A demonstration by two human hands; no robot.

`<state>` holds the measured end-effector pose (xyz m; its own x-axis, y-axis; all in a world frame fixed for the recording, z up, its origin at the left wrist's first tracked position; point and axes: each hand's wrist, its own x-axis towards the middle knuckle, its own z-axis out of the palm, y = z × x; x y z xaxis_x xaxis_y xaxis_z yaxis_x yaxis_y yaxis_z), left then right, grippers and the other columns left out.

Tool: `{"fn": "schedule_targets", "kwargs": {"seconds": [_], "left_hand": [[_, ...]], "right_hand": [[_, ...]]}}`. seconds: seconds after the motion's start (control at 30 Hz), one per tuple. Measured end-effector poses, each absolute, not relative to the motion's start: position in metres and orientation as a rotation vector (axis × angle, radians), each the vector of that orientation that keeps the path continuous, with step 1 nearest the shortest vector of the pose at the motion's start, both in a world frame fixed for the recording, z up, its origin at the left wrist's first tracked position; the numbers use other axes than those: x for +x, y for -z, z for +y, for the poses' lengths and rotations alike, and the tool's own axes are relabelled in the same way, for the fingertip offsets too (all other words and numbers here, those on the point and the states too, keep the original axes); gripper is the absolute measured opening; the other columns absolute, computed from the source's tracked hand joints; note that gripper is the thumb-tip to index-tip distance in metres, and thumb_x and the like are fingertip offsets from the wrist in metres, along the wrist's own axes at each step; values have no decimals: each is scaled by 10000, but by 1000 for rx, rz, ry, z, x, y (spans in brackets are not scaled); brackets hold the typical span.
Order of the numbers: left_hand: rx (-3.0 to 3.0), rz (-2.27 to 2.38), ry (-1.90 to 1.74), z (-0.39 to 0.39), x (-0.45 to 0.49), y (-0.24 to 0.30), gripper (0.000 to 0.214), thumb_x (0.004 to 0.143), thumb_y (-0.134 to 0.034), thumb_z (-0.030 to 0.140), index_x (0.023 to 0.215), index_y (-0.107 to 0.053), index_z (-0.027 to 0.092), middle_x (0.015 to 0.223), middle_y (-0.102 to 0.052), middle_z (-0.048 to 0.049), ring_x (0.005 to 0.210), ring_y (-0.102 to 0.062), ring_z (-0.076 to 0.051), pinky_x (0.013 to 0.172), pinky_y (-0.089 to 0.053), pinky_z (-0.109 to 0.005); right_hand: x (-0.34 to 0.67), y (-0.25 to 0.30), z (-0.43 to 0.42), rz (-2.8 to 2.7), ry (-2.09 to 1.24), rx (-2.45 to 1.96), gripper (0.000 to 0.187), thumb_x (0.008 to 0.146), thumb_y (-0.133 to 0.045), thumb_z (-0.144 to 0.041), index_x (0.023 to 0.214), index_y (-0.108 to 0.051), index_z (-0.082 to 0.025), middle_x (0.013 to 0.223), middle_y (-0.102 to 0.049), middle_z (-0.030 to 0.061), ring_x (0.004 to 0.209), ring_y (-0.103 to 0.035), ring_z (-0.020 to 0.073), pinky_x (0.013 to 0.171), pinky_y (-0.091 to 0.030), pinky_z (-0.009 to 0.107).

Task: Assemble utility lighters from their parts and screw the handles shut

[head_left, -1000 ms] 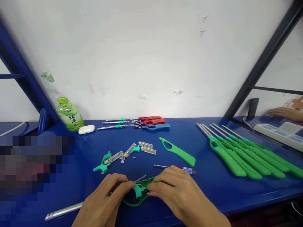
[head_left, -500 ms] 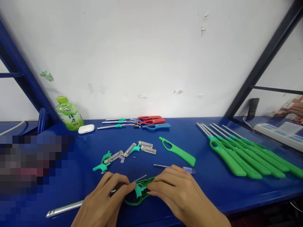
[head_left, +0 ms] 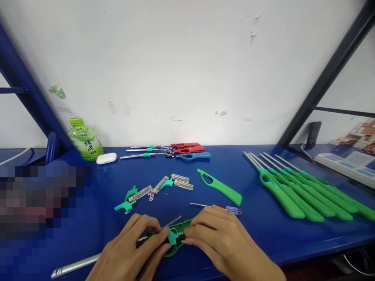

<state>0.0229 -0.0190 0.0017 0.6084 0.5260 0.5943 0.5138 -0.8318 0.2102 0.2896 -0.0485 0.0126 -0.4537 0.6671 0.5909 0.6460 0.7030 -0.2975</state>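
Near the front edge of the blue table (head_left: 258,230), both my hands pinch a green lighter handle half (head_left: 175,238) with a teal trigger piece in it. My left hand (head_left: 133,249) grips its left end, fingers curled. My right hand (head_left: 216,240) holds its right end, fingertips pressed on the part. A metal tube (head_left: 74,264) runs out to the left from under my left hand. A small screwdriver (head_left: 218,207) lies just beyond my right hand.
Loose teal triggers and clear lighter inserts (head_left: 152,189) lie mid-table, beside a green handle shell (head_left: 219,187). Several assembled green lighters (head_left: 299,187) lie at right. Red and blue lighters (head_left: 187,151), a green tea bottle (head_left: 83,139) and a white earbud case (head_left: 107,158) stand by the wall.
My left hand's fingers have slid right along the handle half and now cover more of it. A person's hand at the far right has left the view.
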Motion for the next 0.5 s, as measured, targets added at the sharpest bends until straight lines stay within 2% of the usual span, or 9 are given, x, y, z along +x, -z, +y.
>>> {"fn": "schedule_targets", "kwargs": {"seconds": [0.23,0.4,0.5], "left_hand": [[2829,864,-1079,-17,26,-4,201,1193,-521,278,1289,-694,245,1015,-683,-21,868,-738,-117,761,-627,-169],[2845,837,-1166,-18,32,-10,254,1213,-471,308,1126,-697,235,924,-679,-5,761,-725,-99,685,-604,-147],[2892,862,-1099,-20,29,-8,224,1203,-485,278,1190,-703,232,963,-688,-19,814,-736,-117,714,-624,-168]], "right_hand": [[287,-15,-54,-2223,-6,-1004,325,1201,-560,-381,980,-744,-230,918,-743,-40,811,-663,139,846,-468,295],[286,-21,-56,-2255,16,-986,336,1188,-592,-401,927,-711,-226,926,-728,-44,829,-675,129,822,-470,289],[285,-19,-57,-2253,10,-1000,337,1192,-583,-393,929,-716,-230,928,-734,-42,833,-687,136,851,-481,301]]}}
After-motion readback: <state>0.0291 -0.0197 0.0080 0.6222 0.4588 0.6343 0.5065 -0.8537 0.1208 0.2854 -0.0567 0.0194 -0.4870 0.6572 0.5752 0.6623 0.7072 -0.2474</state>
